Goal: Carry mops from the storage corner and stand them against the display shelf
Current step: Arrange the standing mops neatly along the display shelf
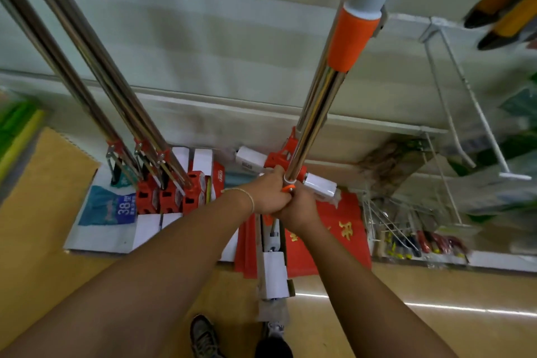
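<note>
A mop (316, 113) with a shiny steel pole, an orange collar and a grey grip rises steeply toward the camera. Its orange and white head (305, 177) sits low near the shelf base. My left hand (267, 192) and my right hand (296, 209) are both closed around the bottom of the pole at the orange joint, touching each other. Several other mops (116, 96) with steel poles and red heads lean against the display shelf (220, 46) at the left. Another white mop part (273, 264) lies below my hands.
Red packets with gold characters (343, 229) lie on the floor under the mop. A wire rack with small tools (412, 238) stands at the right. A cardboard sheet (43, 171) lies at the left. Yellow-handled items (505, 3) hang top right. My shoes (203, 334) stand on the tan floor.
</note>
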`<state>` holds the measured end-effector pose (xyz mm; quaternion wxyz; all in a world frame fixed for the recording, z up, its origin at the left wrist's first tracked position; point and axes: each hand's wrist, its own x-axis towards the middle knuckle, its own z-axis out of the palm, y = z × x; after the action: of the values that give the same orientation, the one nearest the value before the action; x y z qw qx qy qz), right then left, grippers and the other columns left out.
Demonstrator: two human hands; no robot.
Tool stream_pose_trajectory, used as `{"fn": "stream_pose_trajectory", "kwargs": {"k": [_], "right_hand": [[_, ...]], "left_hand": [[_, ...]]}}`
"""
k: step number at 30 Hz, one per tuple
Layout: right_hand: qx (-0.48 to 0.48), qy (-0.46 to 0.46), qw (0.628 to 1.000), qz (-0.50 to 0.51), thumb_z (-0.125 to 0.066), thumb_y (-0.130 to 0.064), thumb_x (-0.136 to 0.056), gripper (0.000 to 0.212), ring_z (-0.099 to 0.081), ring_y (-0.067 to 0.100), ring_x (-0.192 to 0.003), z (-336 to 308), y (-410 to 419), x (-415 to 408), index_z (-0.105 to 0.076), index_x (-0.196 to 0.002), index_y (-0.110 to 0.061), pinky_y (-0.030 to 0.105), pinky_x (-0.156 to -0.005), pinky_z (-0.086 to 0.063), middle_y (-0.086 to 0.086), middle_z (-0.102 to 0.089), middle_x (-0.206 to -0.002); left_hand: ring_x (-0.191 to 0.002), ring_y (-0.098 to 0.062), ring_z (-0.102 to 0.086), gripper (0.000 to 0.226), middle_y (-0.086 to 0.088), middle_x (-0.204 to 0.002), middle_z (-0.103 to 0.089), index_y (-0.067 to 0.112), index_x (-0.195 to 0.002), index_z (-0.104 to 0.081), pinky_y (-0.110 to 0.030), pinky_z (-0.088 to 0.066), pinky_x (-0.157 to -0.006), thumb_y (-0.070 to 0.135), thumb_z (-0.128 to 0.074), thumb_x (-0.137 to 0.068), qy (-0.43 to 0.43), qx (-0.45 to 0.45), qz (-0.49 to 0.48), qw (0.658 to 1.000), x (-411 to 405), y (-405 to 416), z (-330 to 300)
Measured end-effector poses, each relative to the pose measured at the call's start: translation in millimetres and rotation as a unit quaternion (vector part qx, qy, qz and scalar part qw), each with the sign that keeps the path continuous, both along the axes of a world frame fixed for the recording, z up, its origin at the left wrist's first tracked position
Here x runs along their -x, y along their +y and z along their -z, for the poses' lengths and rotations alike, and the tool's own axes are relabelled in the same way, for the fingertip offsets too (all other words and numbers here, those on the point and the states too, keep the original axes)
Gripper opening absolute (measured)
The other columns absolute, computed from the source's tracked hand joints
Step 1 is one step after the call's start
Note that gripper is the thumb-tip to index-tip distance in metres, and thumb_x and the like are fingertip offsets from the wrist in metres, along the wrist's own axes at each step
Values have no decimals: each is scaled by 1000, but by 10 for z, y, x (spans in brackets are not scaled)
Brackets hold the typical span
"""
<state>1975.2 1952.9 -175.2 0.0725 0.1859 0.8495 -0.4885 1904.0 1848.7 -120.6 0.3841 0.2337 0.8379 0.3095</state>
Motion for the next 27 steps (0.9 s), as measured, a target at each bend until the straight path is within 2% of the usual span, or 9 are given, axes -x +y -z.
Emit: {"fn": "stream_pose_trajectory", "kwargs": {"k": [3,6,10,13,15,17,20,23,27], "right_hand": [[-36,-13,997,70,-72,-17,-83,26,-61,16,-89,-24,-8,38,-66,-108,-16,24,-71,-44,-4,-68,-97],[-59,3,997,46,-68,-18,-86,8,-56,12,-77,43,99,143,-65,-94,-16,10,-55,-34,-7,-64,-84],[-67,28,997,27,-67,-17,-89,4,-55,7,-74,124,246,245,-68,-90,-14,3,-55,-37,-12,-61,-77],[-59,15,998,-2,-68,-21,-88,5,-60,9,-75,145,328,240,-64,-86,-21,16,-68,-49,-17,-60,-74],[-52,1,999,5,-65,-35,-83,16,-65,14,-77,135,338,211,-65,-87,-20,27,-70,-52,-12,-66,-77],[-77,11,997,-5,-54,-46,-77,37,-67,20,-81,170,375,191,-67,-87,-13,23,-65,-46,-3,-70,-79],[-72,-12,997,-32,-65,-22,-82,5,-65,18,-75,106,438,238,-66,-82,-17,26,-64,-44,-1,-69,-77],[-47,22,995,-82,-67,-10,-85,31,-53,1,-63,49,524,361,-55,-74,-37,21,-61,-41,-17,-57,-69],[-8,16,996,-85,-68,-13,-81,25,-56,0,-65,-43,581,583,-59,-76,-36,17,-61,-42,-17,-60,-71]], "left_hand": [[-106,-20,-59,43,-2,-115,-60,22,-123,-48,-45,-49,-96,39,-59,-86,2,8,23,1000,137,34,30],[-116,-18,-54,42,0,-125,-59,22,-129,-50,-38,-42,-103,36,-62,-91,1,-14,15,1000,230,70,-31],[-114,-18,-55,30,2,-119,-61,27,-120,-55,-32,-41,-97,34,-63,-92,2,-29,3,1000,287,199,-69],[-105,-12,-58,17,17,-99,-59,38,-96,-55,-23,-40,-85,40,-69,-86,13,-19,12,1000,351,244,-67],[-104,-8,-58,26,17,-104,-62,37,-100,-60,-22,-43,-89,41,-76,-79,12,-33,-6,999,385,251,-61],[-108,-7,-59,37,14,-113,-65,33,-108,-63,-27,-46,-97,38,-80,-75,15,-58,-30,998,392,256,-63],[-102,-8,-63,24,9,-105,-69,25,-100,-66,-31,-49,-98,29,-78,-79,37,-88,-55,994,379,282,-100],[-91,-14,-66,18,3,-92,-71,19,-92,-69,-39,-53,-89,30,-77,-80,94,-81,-74,990,395,301,-152],[-84,-16,-64,23,4,-87,-69,20,-98,-70,-34,-52,-77,37,-72,-83,145,-83,-110,980,474,332,-238]]}}
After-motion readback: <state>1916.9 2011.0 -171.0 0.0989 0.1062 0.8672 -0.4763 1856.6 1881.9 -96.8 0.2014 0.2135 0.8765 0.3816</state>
